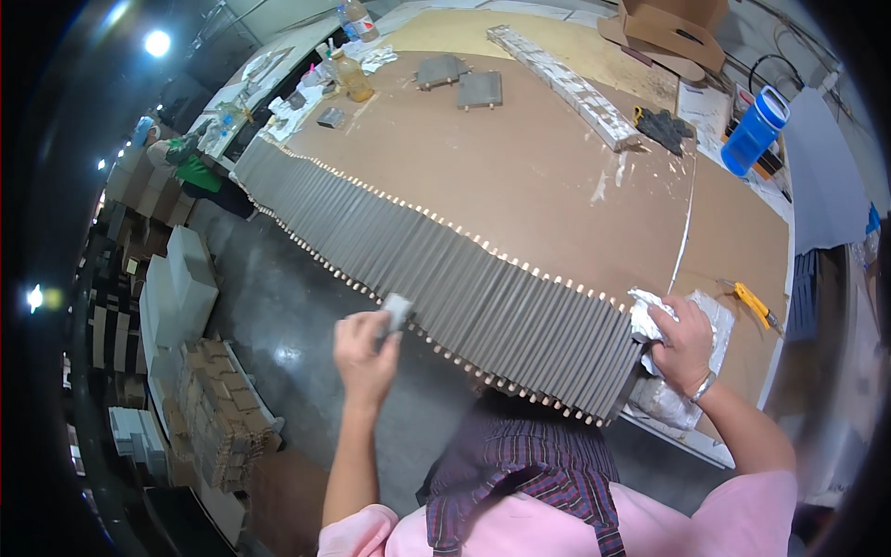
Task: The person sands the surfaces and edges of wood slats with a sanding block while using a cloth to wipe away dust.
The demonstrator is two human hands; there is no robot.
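Your left hand [364, 351] pinches small pale-grey rectangular block [397, 312] between thumb and fingers, near row's lower edge, centre of frame; contact unclear. Your right hand [685, 345] bunches crumpled white cloth or paper [645, 314] at row's right end. Long row of grey slats with pale wooden end pegs [445, 269] slants from upper left to lower right of centre. Step looks like surface rubbing: hold block flat, stroke lightly, spare pegs, steady right end. Mind yellow-handled utility knife [752, 304], right of frame.
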